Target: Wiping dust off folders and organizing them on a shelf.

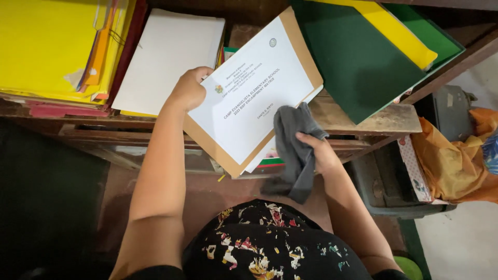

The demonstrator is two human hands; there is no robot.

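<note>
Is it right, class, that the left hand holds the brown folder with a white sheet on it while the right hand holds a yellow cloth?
Not quite. The head view shows the cloth in the right hand is grey, not yellow. The rest stands: the left hand holds the brown folder with the white sheet on it.

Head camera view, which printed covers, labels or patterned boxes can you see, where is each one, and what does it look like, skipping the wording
Printed cover sheet: centre, on a brown folder, left hand holding its top corner; white, tilted, small round emblems, dark text lines.
Grey cloth: in the right hand, at the sheet's lower right edge.
Patterned box: lower right on the floor; white side with small red print.
</note>
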